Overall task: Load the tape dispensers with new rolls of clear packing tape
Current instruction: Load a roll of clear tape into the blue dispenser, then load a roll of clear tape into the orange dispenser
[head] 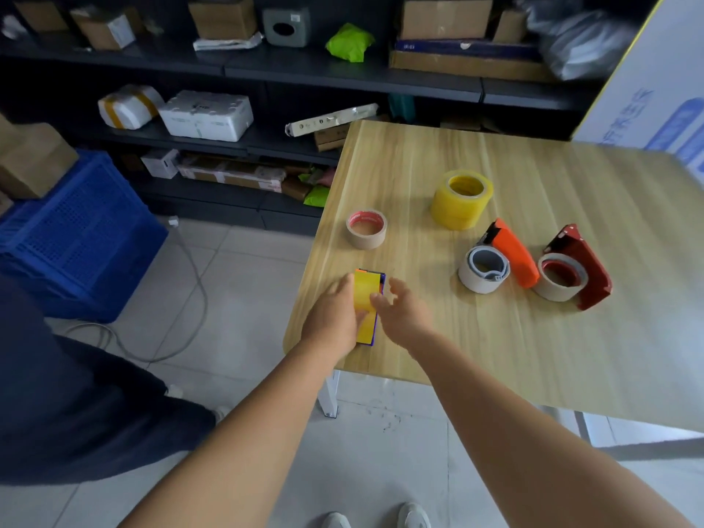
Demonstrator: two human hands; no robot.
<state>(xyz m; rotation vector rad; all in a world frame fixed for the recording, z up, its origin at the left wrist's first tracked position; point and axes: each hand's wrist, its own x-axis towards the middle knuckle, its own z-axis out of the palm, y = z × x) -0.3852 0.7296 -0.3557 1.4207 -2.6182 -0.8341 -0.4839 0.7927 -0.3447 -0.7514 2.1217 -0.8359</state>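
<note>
I see a yellow tape roll [367, 299] in a blue-edged dispenser, standing on edge at the near left corner of the wood table [495, 337]. Further back: brown roll [366, 228], big yellow-clear roll [461, 199], orange dispenser [512, 257] and red dispenser [583, 266], each with a pale roll against it. Dark shelving [266, 70] with parcels behind, blue crate [76, 230] on the tiled floor at left. My left hand [335, 314] grips the roll's left side; my right hand [400, 310] is just beside it, fingers loosely spread, thumb touching the roll.
</note>
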